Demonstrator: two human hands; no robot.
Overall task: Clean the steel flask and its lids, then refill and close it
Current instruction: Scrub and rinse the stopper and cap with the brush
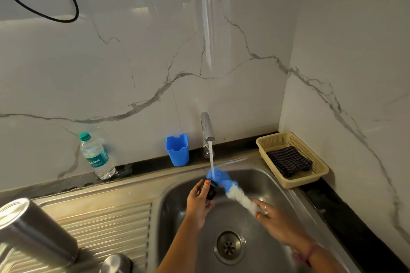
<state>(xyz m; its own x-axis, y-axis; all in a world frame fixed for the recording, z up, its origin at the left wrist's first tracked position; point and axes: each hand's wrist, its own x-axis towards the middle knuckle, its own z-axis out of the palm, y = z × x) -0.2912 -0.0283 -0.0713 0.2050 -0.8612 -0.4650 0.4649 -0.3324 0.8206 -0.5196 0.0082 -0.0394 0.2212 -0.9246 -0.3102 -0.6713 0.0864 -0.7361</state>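
Observation:
My left hand [198,203] holds a small black lid [210,190] over the sink basin [261,186], just beside the running water. My right hand [278,221] grips the handle end of a blue-and-white bottle brush [228,186], whose blue tip is against the lid under the stream from the tap [207,127]. The steel flask [33,230] stands on the ribbed drainboard [106,226] at the lower left. A round steel lid [116,264] sits near it at the bottom edge.
A plastic water bottle [95,156] and a blue cup [177,149] stand on the black ledge behind the sink. A beige basket [319,170] with a dark checked cloth [288,160] sits at the right. The drain [229,246] lies below my hands. Marble walls close the corner.

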